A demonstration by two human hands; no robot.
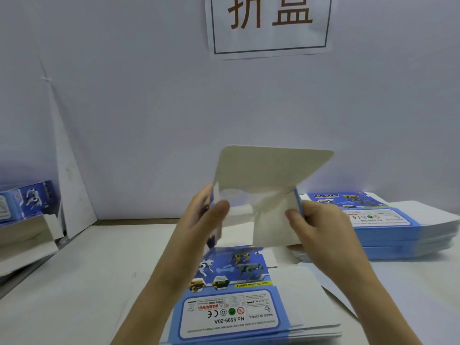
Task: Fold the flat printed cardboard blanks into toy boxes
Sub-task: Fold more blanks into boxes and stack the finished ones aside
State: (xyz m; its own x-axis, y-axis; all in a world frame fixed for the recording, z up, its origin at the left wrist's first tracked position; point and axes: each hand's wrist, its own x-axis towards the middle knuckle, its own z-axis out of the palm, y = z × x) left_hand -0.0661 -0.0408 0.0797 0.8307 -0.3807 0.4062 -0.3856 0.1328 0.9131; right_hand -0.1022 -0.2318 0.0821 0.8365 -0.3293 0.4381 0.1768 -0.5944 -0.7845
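Note:
I hold a partly folded cardboard blank (268,175) up above the table, its plain grey inner side facing me and one rounded flap standing upward. My left hand (201,220) grips its left edge with the thumb on the inside. My right hand (316,227) pinches its right side, thumb on the inner face. Under my hands lies a stack of flat blue printed blanks (231,295) with robot dog pictures.
A second, taller stack of flat blanks (383,222) lies at the right, against the white wall. Finished blue boxes (27,200) sit at the far left above an open carton (27,235). A paper sign (268,23) hangs on the wall above.

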